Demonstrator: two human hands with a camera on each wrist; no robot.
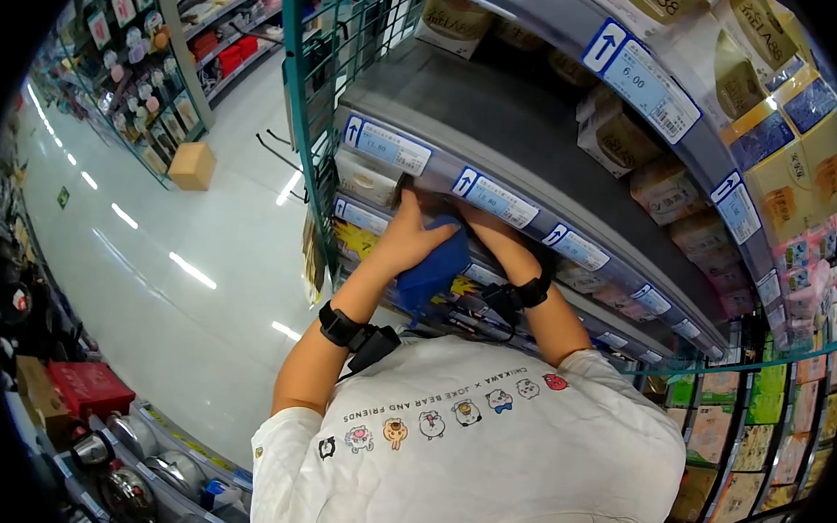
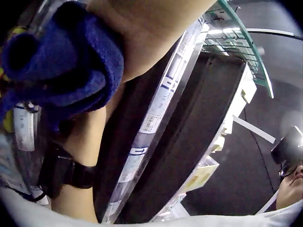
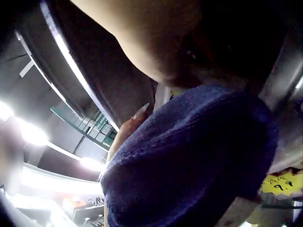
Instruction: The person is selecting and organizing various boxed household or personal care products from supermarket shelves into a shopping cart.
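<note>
Shelf edge [image 1: 442, 171] just above left hand [image 1: 408, 240], blue cloth [image 1: 434, 267]

1. Under the labelled shelf edge [image 1: 497, 201] the gap is low — left hand [image 1: 408, 240], right hand [image 1: 472, 225] and blue cloth [image 1: 434, 267] fill it.
2. The grey shelf top [image 1: 464, 112] lies open at left; boxes [image 1: 624, 140] crowd its right.

Price label [image 1: 650, 84] on the shelf edge at one o'clock reads "6.00"; white T-shirt [image 1: 521, 466] at six o'clock reads "CHIIKAWA × JOKE BEAR AND FRIENDS"; yellow tag [image 3: 283, 185] shows "9.9".
</note>
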